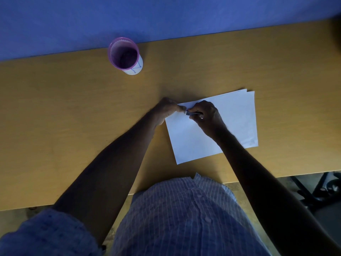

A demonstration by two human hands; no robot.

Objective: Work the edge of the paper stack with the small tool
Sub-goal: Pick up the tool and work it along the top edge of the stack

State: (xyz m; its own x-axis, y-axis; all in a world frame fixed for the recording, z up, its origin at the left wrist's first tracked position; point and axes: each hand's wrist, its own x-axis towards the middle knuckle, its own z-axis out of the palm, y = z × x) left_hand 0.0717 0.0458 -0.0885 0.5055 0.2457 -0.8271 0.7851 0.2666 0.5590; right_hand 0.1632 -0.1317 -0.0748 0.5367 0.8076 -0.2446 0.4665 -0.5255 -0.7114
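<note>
A stack of white paper sheets [234, 122] lies slightly fanned on the wooden desk, right of centre. My left hand [166, 109] pinches the stack's upper left corner, fingers closed on the edge. My right hand [206, 117] rests on top of the paper and grips a small dark metallic tool [191, 113], whose tip meets the paper's corner right beside my left fingertips. The part of the tool inside my palm is hidden.
A purple mesh cup [125, 55] with a white label stands at the back of the desk [73, 108], left of the hands. A blue wall runs behind. The near desk edge is by my torso; a chair base [317, 189] shows at lower right.
</note>
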